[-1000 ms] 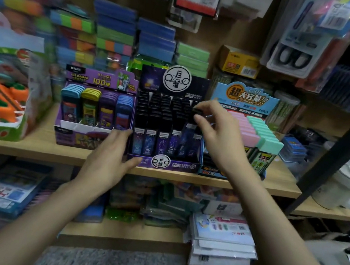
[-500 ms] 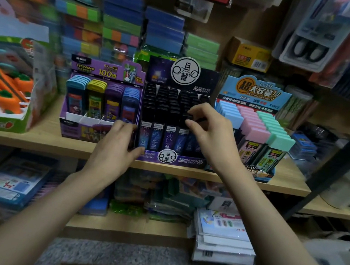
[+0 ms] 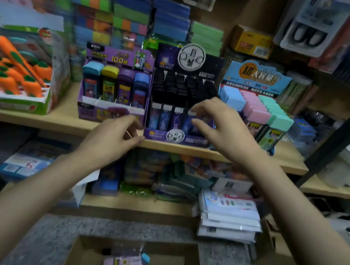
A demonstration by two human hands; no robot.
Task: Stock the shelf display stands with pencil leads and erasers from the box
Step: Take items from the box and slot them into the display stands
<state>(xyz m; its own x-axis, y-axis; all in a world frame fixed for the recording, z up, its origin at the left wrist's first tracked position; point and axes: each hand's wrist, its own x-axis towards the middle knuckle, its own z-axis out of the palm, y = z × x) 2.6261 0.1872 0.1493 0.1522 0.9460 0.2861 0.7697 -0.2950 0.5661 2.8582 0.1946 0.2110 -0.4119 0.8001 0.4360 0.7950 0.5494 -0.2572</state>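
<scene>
Wooden shelf (image 3: 31,117) runs across mid-frame with three display stands side by side; purple stand (image 3: 119,58) centre-left, dark stand (image 3: 175,136) in the centre, blue stand (image 3: 257,76) centre-right; dark stand is packed with rows of black-capped pencil lead cases (image 3: 164,119); blue stand holds blue, pink and green cases (image 3: 257,111); green tray (image 3: 6,103) of carrot erasers (image 3: 3,81) sits at far left of the shelf; left hand (image 3: 114,138) is at the shelf's front edge, just below where the purple and dark stands meet, fingers loosely bent and relaxed; right hand (image 3: 219,126) is in front of the dark stand's right front rows, thumb and fingers apart in a wide curve; whether it touches the cases cannot be told through the blur; cardboard box (image 3: 85,261) sits on the floor at bottom centre, with a few small packs (image 3: 125,263) inside.
</scene>
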